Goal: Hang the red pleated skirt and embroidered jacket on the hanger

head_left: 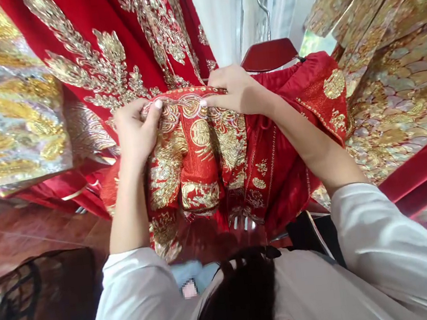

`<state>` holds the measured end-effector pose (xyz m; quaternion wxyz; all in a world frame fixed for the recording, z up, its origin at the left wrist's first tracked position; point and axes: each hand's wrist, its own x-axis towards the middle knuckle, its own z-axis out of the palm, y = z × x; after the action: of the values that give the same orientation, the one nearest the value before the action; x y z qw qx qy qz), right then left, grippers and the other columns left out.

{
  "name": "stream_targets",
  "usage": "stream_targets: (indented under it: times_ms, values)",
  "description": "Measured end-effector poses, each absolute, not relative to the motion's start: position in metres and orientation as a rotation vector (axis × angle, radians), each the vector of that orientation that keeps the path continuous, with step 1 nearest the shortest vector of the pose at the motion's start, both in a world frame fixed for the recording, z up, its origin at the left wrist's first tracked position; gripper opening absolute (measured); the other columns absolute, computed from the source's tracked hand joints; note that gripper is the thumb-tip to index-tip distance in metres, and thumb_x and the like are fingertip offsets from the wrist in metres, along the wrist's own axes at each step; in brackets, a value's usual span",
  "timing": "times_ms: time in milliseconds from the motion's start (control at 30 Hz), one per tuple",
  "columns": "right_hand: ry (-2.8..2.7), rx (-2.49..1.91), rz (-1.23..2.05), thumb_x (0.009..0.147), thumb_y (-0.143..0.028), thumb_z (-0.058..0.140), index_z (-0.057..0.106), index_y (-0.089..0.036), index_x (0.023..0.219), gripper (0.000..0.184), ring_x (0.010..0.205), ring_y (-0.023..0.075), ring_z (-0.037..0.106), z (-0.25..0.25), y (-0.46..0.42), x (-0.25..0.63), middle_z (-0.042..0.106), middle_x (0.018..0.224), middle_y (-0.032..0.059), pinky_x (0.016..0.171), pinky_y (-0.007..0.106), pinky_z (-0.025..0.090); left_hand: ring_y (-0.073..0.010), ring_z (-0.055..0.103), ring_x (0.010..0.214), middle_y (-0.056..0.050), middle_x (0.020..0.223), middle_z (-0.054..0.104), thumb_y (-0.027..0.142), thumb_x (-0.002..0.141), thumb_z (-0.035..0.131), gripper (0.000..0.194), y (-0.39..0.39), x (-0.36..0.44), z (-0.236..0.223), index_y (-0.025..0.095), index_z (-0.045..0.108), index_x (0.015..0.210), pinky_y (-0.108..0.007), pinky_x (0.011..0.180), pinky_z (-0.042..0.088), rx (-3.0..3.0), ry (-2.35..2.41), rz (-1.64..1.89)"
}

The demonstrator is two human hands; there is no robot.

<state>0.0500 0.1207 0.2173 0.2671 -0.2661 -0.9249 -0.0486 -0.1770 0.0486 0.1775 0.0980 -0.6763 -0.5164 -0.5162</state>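
A red jacket with gold embroidery [199, 167] hangs between my hands, its upper edge folded over. At its left end my left hand [135, 130] pinches that edge, thumb on the front and fingers behind. My right hand [239, 93] grips the same edge further right, with a finger stretched along the swirled trim. Just right of the jacket, a red skirt-like garment [271, 163] with gold motifs hangs under a dark red hanger [269, 56]. My right forearm passes in front of this garment.
Red cloth with gold sequins [109, 59] hangs behind. Gold-patterned garments hang at left [7, 111] and right [402, 92]. A metal hook [263, 8] rises above the hanger. A dark bag-like object [46, 287] sits on the reddish floor [9, 234] at lower left.
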Motion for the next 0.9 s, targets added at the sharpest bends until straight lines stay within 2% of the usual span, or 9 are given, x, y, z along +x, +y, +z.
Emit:
stream_targets:
  times_ms: [133, 267, 367, 533, 667, 733, 800, 900]
  values:
    - [-2.331, -0.688, -0.073, 0.091, -0.046, 0.05, 0.061, -0.019, 0.08, 0.031, 0.1, 0.0211, 0.054, 0.2, 0.111, 0.059, 0.063, 0.097, 0.0083, 0.095, 0.037, 0.044, -0.0133, 0.029, 0.052, 0.002, 0.053, 0.025, 0.056, 0.086, 0.05, 0.053, 0.11, -0.161, 0.168, 0.02, 0.031, 0.053, -0.029, 0.055, 0.021, -2.127, -1.393, -1.693]
    - [-2.051, -0.723, -0.243, 0.091, -0.038, 0.052, 0.062, -0.021, 0.084, 0.021, 0.118, 0.0243, 0.047, 0.17, 0.11, 0.06, 0.059, 0.116, 0.0069, 0.106, 0.045, 0.036, -0.0145, 0.034, 0.054, 0.001, 0.053, 0.029, 0.067, 0.083, 0.048, 0.056, 0.166, -0.136, 0.172, 0.021, 0.034, 0.053, -0.029, 0.054, 0.025, -2.372, -1.256, -1.796]
    - [-1.867, -0.762, -0.294, 0.093, -0.033, 0.046, 0.061, -0.021, 0.084, 0.022, 0.115, 0.0237, 0.049, 0.148, 0.114, 0.063, 0.058, 0.118, 0.0047, 0.104, 0.05, 0.037, -0.0137, 0.038, 0.054, 0.0, 0.054, 0.039, 0.069, 0.08, 0.05, 0.056, 0.199, -0.111, 0.189, 0.021, 0.042, 0.053, -0.028, 0.054, 0.03, -2.556, -1.088, -1.789]
    - [-1.682, -0.884, -0.272, 0.094, -0.031, 0.041, 0.06, -0.018, 0.079, 0.027, 0.108, 0.0218, 0.052, 0.126, 0.121, 0.076, 0.058, 0.113, 0.0079, 0.1, 0.048, 0.041, -0.0141, 0.049, 0.06, -0.001, 0.058, 0.051, 0.056, 0.076, 0.066, 0.043, 0.219, -0.068, 0.216, 0.02, 0.051, 0.056, -0.028, 0.06, 0.039, -2.715, -1.005, -1.754]
    - [-1.65, -1.018, -0.259, 0.092, -0.028, 0.041, 0.063, -0.02, 0.082, 0.026, 0.111, 0.0221, 0.051, 0.117, 0.119, 0.079, 0.057, 0.116, 0.01, 0.1, 0.044, 0.041, -0.0205, 0.057, 0.08, -0.003, 0.066, 0.057, 0.041, 0.072, 0.074, 0.028, 0.19, -0.063, 0.215, 0.022, 0.055, 0.064, -0.028, 0.067, 0.043, -2.693, -1.174, -1.723]
    - [-1.688, -1.089, -0.255, 0.092, -0.026, 0.04, 0.064, -0.021, 0.084, 0.026, 0.115, 0.0221, 0.049, 0.114, 0.117, 0.075, 0.055, 0.121, 0.0099, 0.101, 0.043, 0.04, -0.0221, 0.056, 0.082, -0.004, 0.065, 0.056, 0.037, 0.069, 0.077, 0.027, 0.171, -0.067, 0.214, 0.022, 0.055, 0.064, -0.027, 0.067, 0.042, -2.628, -1.326, -1.718]
    - [-1.737, -1.144, -0.245, 0.091, -0.024, 0.041, 0.065, -0.023, 0.087, 0.025, 0.118, 0.0221, 0.047, 0.114, 0.113, 0.07, 0.054, 0.123, 0.0091, 0.102, 0.042, 0.04, -0.0208, 0.054, 0.075, -0.002, 0.055, 0.049, 0.039, 0.074, 0.074, 0.035, 0.156, -0.069, 0.217, 0.02, 0.05, 0.057, -0.027, 0.066, 0.04, -2.616, -1.505, -1.632]
    - [-1.853, -1.139, -0.214, 0.091, -0.024, 0.043, 0.066, -0.023, 0.087, 0.023, 0.119, 0.022, 0.047, 0.123, 0.106, 0.071, 0.053, 0.125, 0.0087, 0.104, 0.041, 0.038, -0.016, 0.05, 0.061, -0.001, 0.048, 0.038, 0.046, 0.092, 0.049, 0.051, 0.142, -0.063, 0.227, 0.018, 0.044, 0.05, -0.027, 0.063, 0.038, -2.734, -1.705, -1.413]
